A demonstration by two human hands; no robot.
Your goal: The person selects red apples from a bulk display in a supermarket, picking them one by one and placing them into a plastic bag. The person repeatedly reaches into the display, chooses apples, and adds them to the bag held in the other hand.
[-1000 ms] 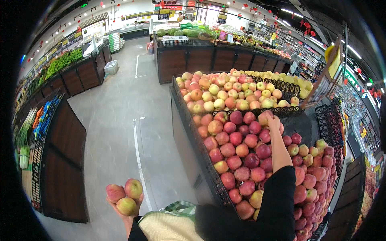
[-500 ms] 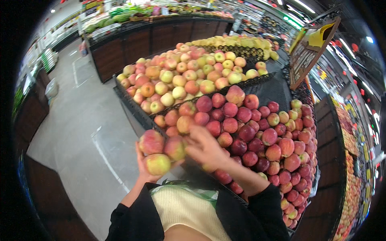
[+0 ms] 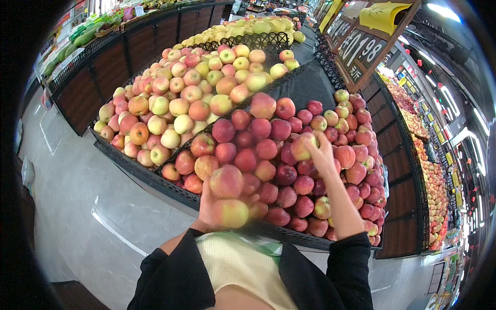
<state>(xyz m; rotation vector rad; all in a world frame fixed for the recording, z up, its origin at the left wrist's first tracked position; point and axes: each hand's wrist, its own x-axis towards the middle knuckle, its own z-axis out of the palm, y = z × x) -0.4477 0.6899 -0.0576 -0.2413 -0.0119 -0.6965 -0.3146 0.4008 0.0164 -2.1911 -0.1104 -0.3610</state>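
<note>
My left hand (image 3: pixel 206 207) cradles a red-and-yellow apple (image 3: pixel 226 181) and a yellow-green apple (image 3: pixel 230 213) near the front edge of the bin. Motion blurs them, and I cannot tell whether another apple beside them is also held. Farther right, my right hand (image 3: pixel 324 154) reaches over the heap of dark red apples (image 3: pixel 285 174). Its fingers are closed round the right side of a yellowish red apple (image 3: pixel 303 147), just above the others.
Left of a black mesh divider (image 3: pixel 199 135) lie paler yellow-pink apples (image 3: pixel 170 106), with yellow fruit (image 3: pixel 245 28) beyond. A framed price sign (image 3: pixel 356 49) stands at the far right. Another produce counter (image 3: pixel 124 57) runs along the back left, across the grey floor (image 3: pixel 88 186).
My right hand has moved from beside the left hand out to the right over the dark red apples, an apple now in it. The view has shifted, bringing the bin closer and leftward.
</note>
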